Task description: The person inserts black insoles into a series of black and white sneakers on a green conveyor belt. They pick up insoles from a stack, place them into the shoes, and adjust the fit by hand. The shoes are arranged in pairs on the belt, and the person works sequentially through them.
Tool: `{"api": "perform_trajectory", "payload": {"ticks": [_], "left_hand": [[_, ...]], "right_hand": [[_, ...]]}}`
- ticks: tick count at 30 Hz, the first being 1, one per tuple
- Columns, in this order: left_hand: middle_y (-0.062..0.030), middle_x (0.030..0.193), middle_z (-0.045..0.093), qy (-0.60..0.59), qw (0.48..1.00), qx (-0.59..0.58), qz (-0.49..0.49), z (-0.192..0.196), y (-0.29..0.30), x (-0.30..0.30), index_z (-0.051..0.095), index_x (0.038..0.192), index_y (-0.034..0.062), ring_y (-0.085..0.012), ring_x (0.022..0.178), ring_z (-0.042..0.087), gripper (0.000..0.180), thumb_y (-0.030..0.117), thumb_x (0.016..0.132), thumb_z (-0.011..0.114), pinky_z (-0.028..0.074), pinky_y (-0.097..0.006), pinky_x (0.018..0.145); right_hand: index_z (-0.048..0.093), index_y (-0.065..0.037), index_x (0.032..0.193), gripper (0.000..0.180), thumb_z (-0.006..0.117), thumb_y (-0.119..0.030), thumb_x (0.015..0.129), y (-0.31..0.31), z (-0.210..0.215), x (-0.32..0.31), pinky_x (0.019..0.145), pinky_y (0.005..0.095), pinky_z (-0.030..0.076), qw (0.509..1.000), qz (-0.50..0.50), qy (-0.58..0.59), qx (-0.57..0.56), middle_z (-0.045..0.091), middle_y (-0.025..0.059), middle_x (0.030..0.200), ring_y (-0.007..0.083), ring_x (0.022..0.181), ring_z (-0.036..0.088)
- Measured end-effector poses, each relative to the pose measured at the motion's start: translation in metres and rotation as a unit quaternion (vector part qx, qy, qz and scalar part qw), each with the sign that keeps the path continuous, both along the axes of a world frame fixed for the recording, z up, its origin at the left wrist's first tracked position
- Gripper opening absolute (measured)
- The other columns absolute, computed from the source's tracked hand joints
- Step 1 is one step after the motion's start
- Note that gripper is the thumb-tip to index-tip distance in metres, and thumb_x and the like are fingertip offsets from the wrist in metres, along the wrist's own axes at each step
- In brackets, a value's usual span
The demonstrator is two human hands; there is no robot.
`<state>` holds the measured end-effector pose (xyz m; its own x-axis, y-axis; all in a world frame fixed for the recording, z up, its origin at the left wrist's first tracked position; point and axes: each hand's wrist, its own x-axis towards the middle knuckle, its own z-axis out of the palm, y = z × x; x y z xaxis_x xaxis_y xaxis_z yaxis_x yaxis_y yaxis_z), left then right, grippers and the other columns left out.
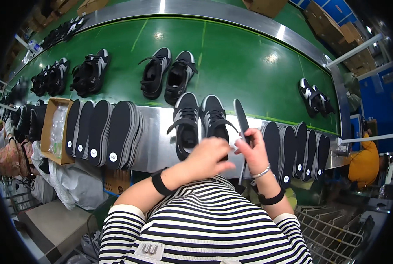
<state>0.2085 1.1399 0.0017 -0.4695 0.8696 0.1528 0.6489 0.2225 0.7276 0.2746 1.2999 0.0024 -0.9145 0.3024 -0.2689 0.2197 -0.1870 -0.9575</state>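
In front of me a pair of black-and-grey sneakers stands on the metal ledge, toes pointing away, straps loose. My left hand (209, 156) is over the heel opening of the right sneaker (214, 115), thumb spread away from the fingers; its fingertips are partly hidden. The left sneaker (187, 119) stands beside it, untouched. My right hand (254, 152) holds a dark insole (240, 115) edge-on between thumb and fingers, just right of the right sneaker. Stacks of black insoles flank the pair, the left stacks (121, 132) and the right stacks (287, 152).
Beyond the ledge lies a green work surface (240, 57) with another sneaker pair (168, 75) close ahead. More shoes (91, 72) line its left side, and another pair (316, 97) sits far right. A cardboard box (56, 127) with clear plastic packets stands left. A wire basket (333, 229) is at lower right.
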Motion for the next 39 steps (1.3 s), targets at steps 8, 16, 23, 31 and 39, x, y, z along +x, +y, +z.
{"api": "perform_trajectory", "payload": {"ticks": [8,16,23,31,39], "left_hand": [[-0.0125,0.105,0.050,0.180,0.967,-0.166,0.065,-0.034,0.030,-0.034,0.045,0.107,0.0020,-0.0276,0.100,0.048,0.053,0.010,0.059,0.065,0.040,-0.038,0.080],[-0.0134,0.076,0.056,-0.041,0.975,-0.095,0.195,-0.032,0.029,-0.035,0.047,0.089,0.0066,-0.0308,0.072,0.056,0.029,0.019,0.067,0.063,0.044,-0.040,0.062],[-0.0154,0.070,0.060,-0.077,0.966,-0.111,0.219,-0.038,0.034,-0.038,0.052,0.091,0.0081,-0.0329,0.070,0.059,0.029,0.030,0.074,0.059,0.046,-0.042,0.061],[-0.0169,0.071,0.059,-0.110,0.963,-0.126,0.212,-0.038,0.036,-0.042,0.055,0.090,0.0013,-0.0323,0.070,0.058,0.029,0.027,0.076,0.056,0.045,-0.038,0.063],[-0.0200,0.082,0.059,-0.214,0.955,-0.095,0.180,-0.047,0.039,-0.046,0.054,0.092,-0.0024,-0.0314,0.078,0.057,0.028,0.022,0.078,0.053,0.044,-0.036,0.068]], "right_hand": [[0.054,-0.003,0.068,0.022,0.057,-0.022,0.080,0.033,0.004,0.035,0.049,0.0194,0.032,0.959,0.227,-0.171,0.018,0.044,-0.0057,0.058,0.0021,0.057,0.039],[0.064,-0.004,0.074,0.029,0.053,-0.031,0.072,0.017,0.008,-0.002,0.059,0.0373,0.044,0.832,0.369,-0.220,0.351,0.061,0.0161,0.068,0.0262,0.060,0.058],[0.060,-0.007,0.079,0.021,0.052,-0.025,0.071,-0.019,-0.024,-0.024,0.072,0.0440,0.040,0.704,0.326,-0.174,0.606,0.058,0.0114,0.081,0.0275,0.076,0.058],[0.054,-0.005,0.086,0.030,0.058,-0.029,0.068,0.013,0.042,0.012,0.068,0.0408,0.045,0.659,0.399,-0.223,0.597,0.057,0.0132,0.086,0.0279,0.080,0.058],[0.059,-0.005,0.071,0.009,0.052,-0.011,0.070,-0.012,-0.036,-0.011,0.062,0.0367,0.048,0.666,0.306,-0.077,0.676,0.057,0.0125,0.071,0.0272,0.069,0.059]]}}
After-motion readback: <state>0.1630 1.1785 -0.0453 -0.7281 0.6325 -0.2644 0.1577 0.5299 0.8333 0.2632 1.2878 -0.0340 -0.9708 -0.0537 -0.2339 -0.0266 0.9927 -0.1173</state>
